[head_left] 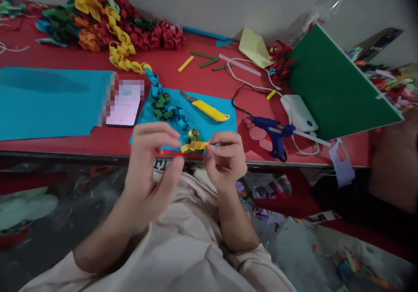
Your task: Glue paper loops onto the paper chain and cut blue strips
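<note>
My right hand [226, 159] pinches the end of a yellow paper strip [195, 146] between thumb and fingertips. That strip lies at the near end of a paper chain [161, 104] with blue, green and yellow links, which runs back to a long yellow stretch [122, 52]. My left hand [152, 170] is just left of the strip, thumb and fingers apart, holding nothing. Beneath the chain is a blue paper sheet [212, 98], on which a yellow-handled cutter knife [209, 110] rests. A blue hot glue gun [274, 133] lies to the right of my right hand.
A phone [126, 102] and stacked blue sheets [48, 102] lie left. Loose green strips [209, 62] and a yellow strip [185, 64] are farther back. A white power bank [298, 112] with cables sits before a leaning green board [339, 87]. Another person's arm [393, 165] shows at right.
</note>
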`<action>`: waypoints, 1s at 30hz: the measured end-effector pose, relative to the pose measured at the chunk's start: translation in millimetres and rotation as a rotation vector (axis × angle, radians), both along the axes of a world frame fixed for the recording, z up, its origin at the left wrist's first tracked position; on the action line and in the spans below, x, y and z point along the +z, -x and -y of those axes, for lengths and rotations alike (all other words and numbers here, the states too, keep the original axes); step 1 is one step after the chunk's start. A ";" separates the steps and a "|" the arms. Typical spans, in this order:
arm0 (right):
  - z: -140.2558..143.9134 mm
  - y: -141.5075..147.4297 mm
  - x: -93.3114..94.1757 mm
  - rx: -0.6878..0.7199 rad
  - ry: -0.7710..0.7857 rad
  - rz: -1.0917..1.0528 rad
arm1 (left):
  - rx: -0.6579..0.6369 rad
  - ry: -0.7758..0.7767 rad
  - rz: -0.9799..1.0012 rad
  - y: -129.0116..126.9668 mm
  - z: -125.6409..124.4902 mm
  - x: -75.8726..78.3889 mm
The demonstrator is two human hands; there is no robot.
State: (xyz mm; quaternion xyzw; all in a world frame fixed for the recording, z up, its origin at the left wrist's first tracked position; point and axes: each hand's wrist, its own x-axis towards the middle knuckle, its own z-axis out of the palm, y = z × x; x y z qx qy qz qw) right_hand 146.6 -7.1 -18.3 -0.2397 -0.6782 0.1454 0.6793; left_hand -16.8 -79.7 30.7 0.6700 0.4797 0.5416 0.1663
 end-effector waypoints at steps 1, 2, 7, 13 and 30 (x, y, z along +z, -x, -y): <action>-0.3 -1.0 0.7 0.003 -0.025 0.025 | -0.038 0.032 -0.016 2.3 -8.1 0.1; -0.6 -2.1 1.0 0.007 -0.045 0.052 | -0.078 0.079 -0.022 4.8 -15.2 -0.2; -1.6 -6.4 -1.2 0.036 -0.090 0.124 | -0.307 0.263 -0.036 15.3 -31.3 -1.9; -3.2 -7.8 -1.6 0.124 -0.104 0.133 | -0.509 0.352 0.020 20.4 -37.9 -0.6; 18.0 2.1 8.8 0.195 0.412 -0.068 | -0.148 0.116 0.011 2.5 -38.4 -15.7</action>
